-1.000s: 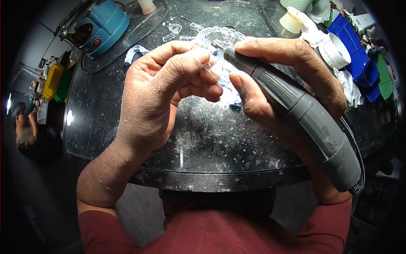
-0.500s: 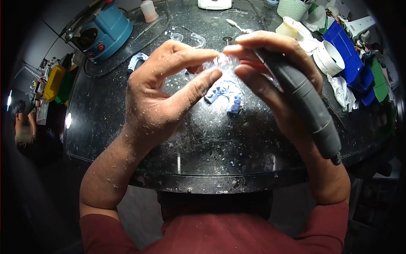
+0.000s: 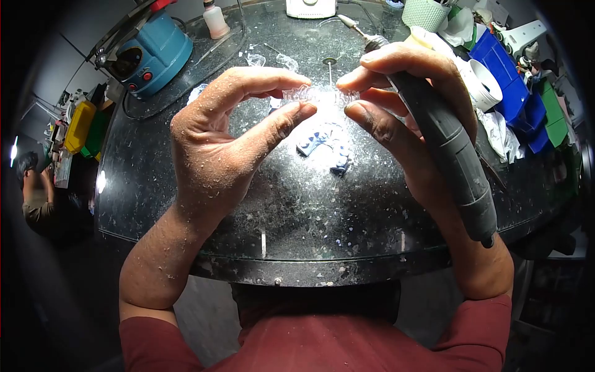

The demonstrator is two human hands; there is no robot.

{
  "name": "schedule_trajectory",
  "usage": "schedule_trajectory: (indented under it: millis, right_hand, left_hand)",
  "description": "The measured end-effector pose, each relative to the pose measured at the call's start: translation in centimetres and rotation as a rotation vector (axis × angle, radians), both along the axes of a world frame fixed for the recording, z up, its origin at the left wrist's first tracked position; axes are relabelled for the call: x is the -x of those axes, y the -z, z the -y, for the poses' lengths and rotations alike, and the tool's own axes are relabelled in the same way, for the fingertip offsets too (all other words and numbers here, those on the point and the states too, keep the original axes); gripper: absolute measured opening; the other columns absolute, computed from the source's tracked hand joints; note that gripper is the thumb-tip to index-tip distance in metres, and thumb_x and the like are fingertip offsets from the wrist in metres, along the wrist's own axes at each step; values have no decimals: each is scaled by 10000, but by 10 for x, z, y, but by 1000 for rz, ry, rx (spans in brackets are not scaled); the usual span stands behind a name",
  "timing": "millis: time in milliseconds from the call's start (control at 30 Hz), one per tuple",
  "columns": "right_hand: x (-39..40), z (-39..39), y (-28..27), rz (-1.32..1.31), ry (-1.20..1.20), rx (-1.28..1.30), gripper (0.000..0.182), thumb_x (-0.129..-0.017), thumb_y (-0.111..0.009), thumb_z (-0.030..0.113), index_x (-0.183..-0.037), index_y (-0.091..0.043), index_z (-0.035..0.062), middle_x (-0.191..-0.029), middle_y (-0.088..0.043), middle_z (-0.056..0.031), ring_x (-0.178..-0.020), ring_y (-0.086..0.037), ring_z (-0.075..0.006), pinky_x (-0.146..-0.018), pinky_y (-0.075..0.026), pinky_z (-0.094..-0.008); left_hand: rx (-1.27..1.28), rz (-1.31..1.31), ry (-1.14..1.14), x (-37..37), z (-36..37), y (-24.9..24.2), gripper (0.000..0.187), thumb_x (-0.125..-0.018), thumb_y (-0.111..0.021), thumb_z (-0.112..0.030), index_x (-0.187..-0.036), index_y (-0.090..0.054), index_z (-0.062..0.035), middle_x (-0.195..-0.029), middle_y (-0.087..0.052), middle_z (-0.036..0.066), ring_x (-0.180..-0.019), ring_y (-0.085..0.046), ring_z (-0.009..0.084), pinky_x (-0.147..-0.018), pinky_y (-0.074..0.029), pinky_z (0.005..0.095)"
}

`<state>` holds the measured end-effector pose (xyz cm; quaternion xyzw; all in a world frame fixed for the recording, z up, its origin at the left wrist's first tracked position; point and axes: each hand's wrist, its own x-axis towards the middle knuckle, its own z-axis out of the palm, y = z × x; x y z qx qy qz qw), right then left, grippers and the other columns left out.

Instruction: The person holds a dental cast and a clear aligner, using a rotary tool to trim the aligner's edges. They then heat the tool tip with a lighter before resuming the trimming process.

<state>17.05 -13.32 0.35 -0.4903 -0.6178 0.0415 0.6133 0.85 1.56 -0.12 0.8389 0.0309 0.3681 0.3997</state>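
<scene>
A clear plastic dental tray (image 3: 322, 95) spans the gap between my hands under a bright light. My left hand (image 3: 226, 136) pinches its left end between thumb and fingers. At its right end my right hand (image 3: 406, 102) pinches with thumb and index finger, and also holds a black rotary handpiece (image 3: 443, 146) slanting across the palm, its pointed tip (image 3: 347, 21) facing up and left. Below the tray, a blue and white dental model (image 3: 325, 146) lies on the black table (image 3: 297, 217). Glare hides the tray's middle.
A blue machine (image 3: 158, 53) and a bottle (image 3: 215, 22) stand back left. Clear pieces (image 3: 287, 62) and a disc on a shank (image 3: 330, 61) are behind my hands. Blue bins (image 3: 496, 62) and a white tub (image 3: 483, 84) are right. Another person (image 3: 37, 192) is far left.
My hands have moved slightly apart, the left one leftward, and the clear tray now shows more widely between them. The handpiece tip has shifted up.
</scene>
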Motion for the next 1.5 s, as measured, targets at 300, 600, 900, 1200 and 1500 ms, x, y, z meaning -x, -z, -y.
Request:
schedule_trajectory:
  millis: [300,600,900,1200,1500]
  right_hand:
    - [0,2,-2,-52,13,43,423,-839,-699,-1,-1203,-494,66,-1054,-621,-99,-1036,-639,-192,-923,-519,-351]
    - [3,1,-9,-262,176,15,484,-954,-542,320,-1252,-537,-61,-993,-639,-103,-892,-632,-135,-848,-560,-343]
    - [-1,18,-24,-521,39,263,328,-880,-584,165,-1139,-574,-37,-1069,-648,-140,-996,-683,-253,-853,-574,-323]
    - [-3,12,-12,-555,49,245,343,-881,-599,180,-1148,-571,-33,-1057,-648,-140,-999,-680,-248,-857,-570,-324]
    - [-14,31,-6,-548,23,228,360,-882,-615,198,-1157,-568,-29,-1045,-648,-139,-1002,-678,-243,-862,-566,-326]
  left_hand:
    - [-42,23,-14,0,-1,0,252,-817,-724,7,-1061,-659,-3,-1043,-669,98,-1024,-623,167,-944,-485,316]
    - [-36,98,35,0,-3,5,269,-821,-696,52,-1083,-646,18,-1044,-664,113,-1034,-632,194,-936,-506,328]
    - [-80,113,22,-2,-6,7,252,-837,-639,108,-1079,-629,41,-1097,-634,141,-1056,-624,204,-955,-512,320]
    - [-213,88,-24,-1,-7,4,264,-828,-656,92,-1084,-655,26,-1087,-646,136,-1048,-626,208,-950,-508,337]
    - [-268,97,-21,-1,-8,4,271,-816,-676,79,-1080,-666,22,-1075,-649,132,-1032,-629,208,-938,-505,346]
